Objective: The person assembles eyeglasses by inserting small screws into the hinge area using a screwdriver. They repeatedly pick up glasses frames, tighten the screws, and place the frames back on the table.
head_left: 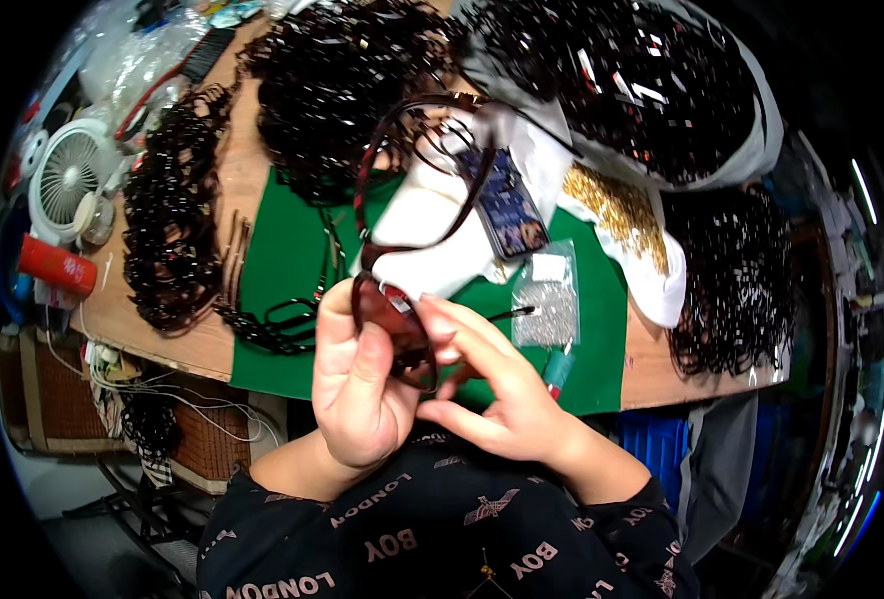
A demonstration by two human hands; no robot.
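Note:
A pair of dark brown-red sunglasses (396,317) is held up on end over the green mat (596,369). My left hand (360,404) grips the lower half, thumb on the dark lens and fingers behind it. From the other side, my right hand (502,394) has its fingertips closed at the edge of that same lens. A small pale label shows on the lens. Above my hands the other rim stands toward the camera; whether a lens sits in it I cannot tell. Beneath it lie a white cloth (407,225) and a phone (510,215).
Heaps of dark glasses frames (347,100) line the back and both sides; a large bag of frames (651,90) stands back right. A clear bag of small silvery pieces (547,311), a teal-handled tool (559,369), gold-coloured parts (616,215), a white fan (70,180) and red can (57,265) lie around.

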